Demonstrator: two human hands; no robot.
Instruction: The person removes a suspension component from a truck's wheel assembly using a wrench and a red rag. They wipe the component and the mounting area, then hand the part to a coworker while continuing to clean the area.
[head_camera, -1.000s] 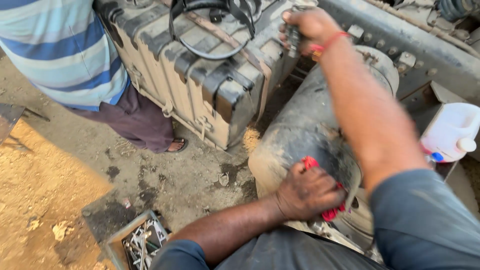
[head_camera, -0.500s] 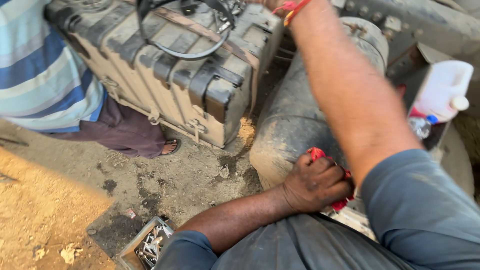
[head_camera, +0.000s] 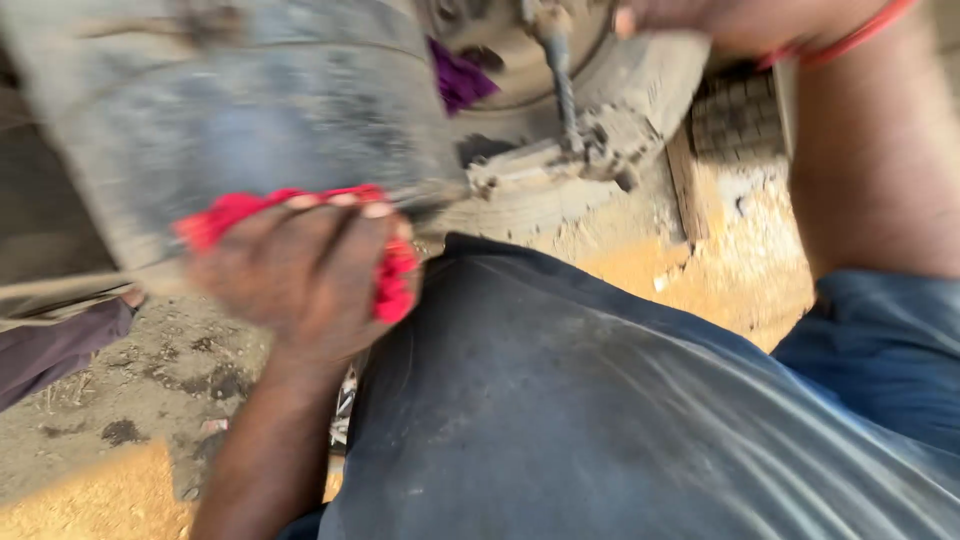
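Left hand (head_camera: 305, 275) grips red rag (head_camera: 225, 215) against grey tank (head_camera: 250, 110) — blurred.

Outdoor vehicle repair yard, bare dirt ground (head_camera: 130, 400), grimy metal tank (head_camera: 250, 120), bolted mount (head_camera: 590, 140)

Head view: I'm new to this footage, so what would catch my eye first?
The bright red rag at centre left, clutched in the left hand against a big grey metal drum. At the top edge, the right hand, with a red wristband, reaches above a grimy bolt.
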